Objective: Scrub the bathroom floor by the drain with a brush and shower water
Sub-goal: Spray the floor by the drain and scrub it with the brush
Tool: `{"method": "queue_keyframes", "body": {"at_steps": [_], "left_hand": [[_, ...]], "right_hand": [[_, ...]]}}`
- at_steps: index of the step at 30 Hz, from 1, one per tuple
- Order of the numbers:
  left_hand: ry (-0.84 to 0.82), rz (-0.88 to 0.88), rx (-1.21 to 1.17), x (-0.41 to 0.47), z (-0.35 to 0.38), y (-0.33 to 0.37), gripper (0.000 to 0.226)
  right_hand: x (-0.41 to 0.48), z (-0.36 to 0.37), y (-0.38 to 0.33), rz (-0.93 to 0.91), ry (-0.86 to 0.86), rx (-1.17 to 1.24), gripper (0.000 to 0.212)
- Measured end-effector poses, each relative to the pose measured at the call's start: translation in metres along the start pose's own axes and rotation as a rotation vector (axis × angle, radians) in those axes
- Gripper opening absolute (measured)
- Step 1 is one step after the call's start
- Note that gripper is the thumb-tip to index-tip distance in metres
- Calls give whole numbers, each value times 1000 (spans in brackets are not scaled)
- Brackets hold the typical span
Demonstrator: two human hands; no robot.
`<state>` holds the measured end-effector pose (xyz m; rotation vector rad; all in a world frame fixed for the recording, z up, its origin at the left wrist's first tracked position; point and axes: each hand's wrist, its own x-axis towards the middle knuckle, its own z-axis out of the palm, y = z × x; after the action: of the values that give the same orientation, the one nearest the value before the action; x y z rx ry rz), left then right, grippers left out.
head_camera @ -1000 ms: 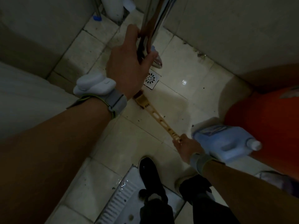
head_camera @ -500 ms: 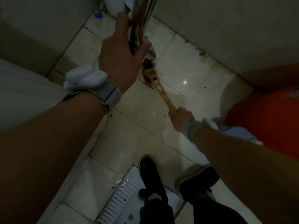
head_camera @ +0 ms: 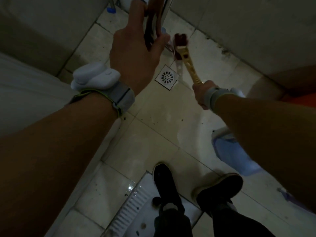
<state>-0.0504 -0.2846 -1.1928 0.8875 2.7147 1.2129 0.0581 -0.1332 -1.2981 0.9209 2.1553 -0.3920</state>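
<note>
My right hand [head_camera: 202, 94] grips the end of a yellow long-handled brush [head_camera: 189, 67]. Its dark red bristle head [head_camera: 180, 41] lies on the wet tiles just beyond the square white drain [head_camera: 167, 76]. My left hand [head_camera: 135, 48] is raised above the floor and closed around a shiny chrome shower head [head_camera: 156, 16] that points down toward the brush head. The hand hides most of the shower head. The pale floor tiles [head_camera: 153, 127] around the drain are wet and speckled with dark dirt.
My two dark shoes [head_camera: 165, 182] stand at the bottom, one on the white squat toilet pan [head_camera: 135, 202]. A blue detergent jug [head_camera: 232, 154] lies on the floor at right, under my right forearm. An orange bucket edge [head_camera: 306, 98] sits far right. Tiled walls close in behind.
The brush has swept forward from before the drain to past it, with my right hand following. The drain, covered half a second ago, shows again. My left hand has kept hold of the shower head.
</note>
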Motion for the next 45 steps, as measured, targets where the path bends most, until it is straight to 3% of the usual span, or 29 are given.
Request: {"method": "queue_keyframes", "body": {"at_steps": [3, 6, 11, 15, 19, 24, 29, 32, 39, 42, 45], "left_hand": [[12, -8, -13, 1, 1, 4, 52], [-5, -31, -17, 2, 1, 8, 48], [-23, -62, -31, 0, 0, 10, 45], [-31, -79, -32, -2, 2, 9, 43], [-11, -51, -12, -3, 9, 8, 48], [5, -17, -6, -1, 15, 14, 52], [-7, -42, -24, 0, 16, 18, 44], [-36, -71, -30, 3, 17, 17, 44], [-4, 0, -42, 17, 32, 16, 52], [13, 24, -22, 28, 43, 16, 54], [7, 37, -15, 40, 49, 16, 56]], "right_hand": [[4, 15, 12, 4, -24, 258, 31], [-24, 67, 18, 10, -49, 292, 44], [-76, 123, 53, -92, -265, 182, 48], [-59, 104, 59, -19, -107, 134, 47], [-8, 57, 48, 131, 14, 314, 44], [-8, 34, 29, 84, -43, 362, 29], [-63, 121, 52, -14, -133, 224, 36], [-90, 145, 81, 43, -182, 259, 41], [-16, 72, 90, 131, -33, 251, 51], [10, 35, 63, 115, -31, 379, 44], [-8, 30, 45, 31, -66, 336, 33]]}}
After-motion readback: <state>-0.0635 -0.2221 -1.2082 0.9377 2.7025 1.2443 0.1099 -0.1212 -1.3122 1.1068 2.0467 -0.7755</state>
